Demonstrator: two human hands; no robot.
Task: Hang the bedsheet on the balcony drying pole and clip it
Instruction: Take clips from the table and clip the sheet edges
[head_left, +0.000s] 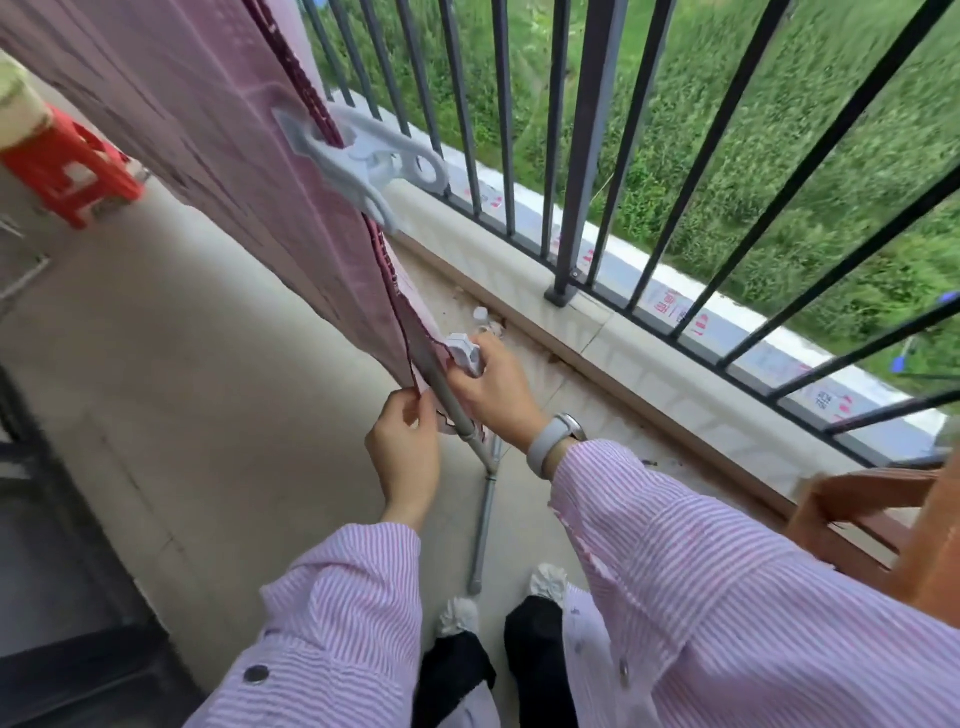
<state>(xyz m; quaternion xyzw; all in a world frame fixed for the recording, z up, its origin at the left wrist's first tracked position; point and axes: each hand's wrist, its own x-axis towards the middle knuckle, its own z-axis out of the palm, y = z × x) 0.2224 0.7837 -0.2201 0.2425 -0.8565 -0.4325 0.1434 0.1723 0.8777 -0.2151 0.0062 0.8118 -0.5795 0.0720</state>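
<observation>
Pinching the pink bedsheet (218, 171) edge beside the pole (447, 395), the left hand (405, 447); the right hand (493, 395) grips a white clip (464, 351) at the pole.

The bedsheet (208, 145) hangs over the drying pole (447, 395), which serves as the landmark. A large clip (363, 161) sits on the pole farther along, clamped over the sheet. Nearer the person, the left hand (405, 441) pinches the sheet's edge left of the pole, and the right hand (493, 389), right of the pole, holds a small clip (465, 353) against it. The railing (571, 156) stands right of the pole. A stool (67, 166) lies far left, behind the sheet. A chair (883, 519) stands right of the pole, close to the person.
</observation>
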